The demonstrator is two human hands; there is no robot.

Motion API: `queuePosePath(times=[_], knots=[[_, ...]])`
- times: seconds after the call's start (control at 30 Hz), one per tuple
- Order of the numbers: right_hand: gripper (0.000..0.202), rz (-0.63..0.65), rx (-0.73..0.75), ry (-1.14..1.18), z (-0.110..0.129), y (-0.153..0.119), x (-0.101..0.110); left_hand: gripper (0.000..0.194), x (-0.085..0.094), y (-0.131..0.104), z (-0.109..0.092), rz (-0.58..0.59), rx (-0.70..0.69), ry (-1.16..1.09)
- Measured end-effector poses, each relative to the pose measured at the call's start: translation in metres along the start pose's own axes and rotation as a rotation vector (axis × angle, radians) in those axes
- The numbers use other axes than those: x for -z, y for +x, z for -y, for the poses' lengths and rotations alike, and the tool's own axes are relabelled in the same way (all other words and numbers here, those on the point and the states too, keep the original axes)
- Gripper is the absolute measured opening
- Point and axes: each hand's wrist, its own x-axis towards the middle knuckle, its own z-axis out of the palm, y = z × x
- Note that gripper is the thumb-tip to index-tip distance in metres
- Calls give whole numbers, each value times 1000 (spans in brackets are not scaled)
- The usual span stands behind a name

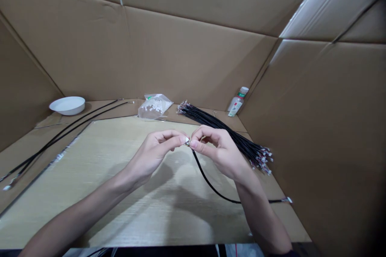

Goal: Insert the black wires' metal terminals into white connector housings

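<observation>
Over the middle of the board, my left hand (161,146) pinches a small white connector (187,141) between thumb and forefinger. Right beside it, my right hand (215,146) grips the thin wires at the end of a black cable (208,179), its thumb and forefinger pressed together. Both sets of fingertips nearly meet, and they partly hide the connector and the wire ends. From there the cable hangs down in a curve and passes behind my right forearm. Its far end, with a white connector (289,200), lies to the right.
A thick bundle of black cables (223,126) lies behind my right hand. A bag of small white parts (155,105), a white bowl (68,105) and a bottle (238,101) stand along the back. Two cables (63,133) lie at left. Cardboard walls (196,56) enclose the board (120,138).
</observation>
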Motion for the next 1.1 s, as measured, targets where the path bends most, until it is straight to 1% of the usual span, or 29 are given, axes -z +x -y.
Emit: queuePosePath(times=[0.3, 0.53, 0.7, 0.8, 0.97, 1.1], knots=[[22, -15, 35, -46, 4, -2, 0, 14, -1, -1, -1, 20, 28, -63], [21, -20, 51, -70, 8, -4, -1, 18, -3, -2, -1, 47, 138, -156], [20, -37, 86, -114, 9, -6, -1, 18, -2, -3, 0, 59, 179, -199], [20, -41, 90, -125, 9, -7, -2, 18, -2, -3, 0, 54, 169, -188], [18, -47, 45, -123, 8, -6, -3, 16, -2, -2, -1, 49, 109, -131], [18, -66, 50, -120, 9, -5, -3, 14, -3, -3, -1, 7, 64, -89]])
